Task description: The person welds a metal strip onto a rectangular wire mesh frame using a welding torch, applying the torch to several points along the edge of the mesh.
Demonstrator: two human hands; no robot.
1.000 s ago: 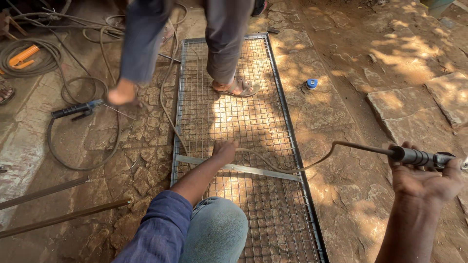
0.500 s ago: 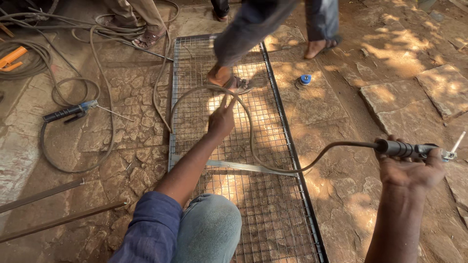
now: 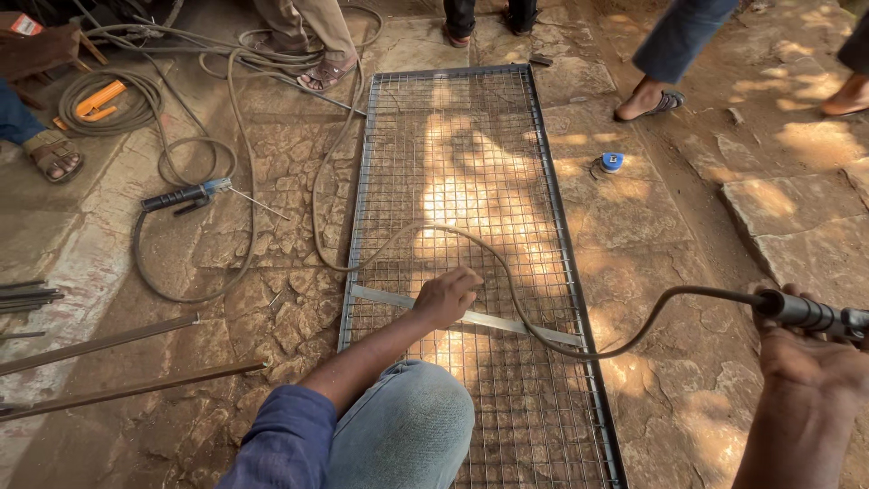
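Note:
A long wire-mesh panel in a steel frame [image 3: 543,163] lies on the stone ground in front of me. A flat metal strip [image 3: 525,328] lies across it. My left hand [image 3: 448,296] rests on that strip with fingers curled, just below a loop of black cable [image 3: 507,272] that crosses the mesh. My right hand [image 3: 806,362], off the panel's right side, grips the black handle of a welding holder [image 3: 801,311] at the end of that cable. My knee in jeans [image 3: 407,426] is over the panel's near end.
A second holder with a rod [image 3: 181,195] and coiled cables [image 3: 118,100] lie to the left. Steel bars [image 3: 109,340] lie near left. A small blue spool [image 3: 612,162] sits right of the panel. Other people's feet [image 3: 321,72] [image 3: 647,100] [image 3: 50,154] stand around the far end.
My left hand came back from the far part of the mesh, where it held the cable, to the flat strip. The person standing on the panel has stepped off to the right.

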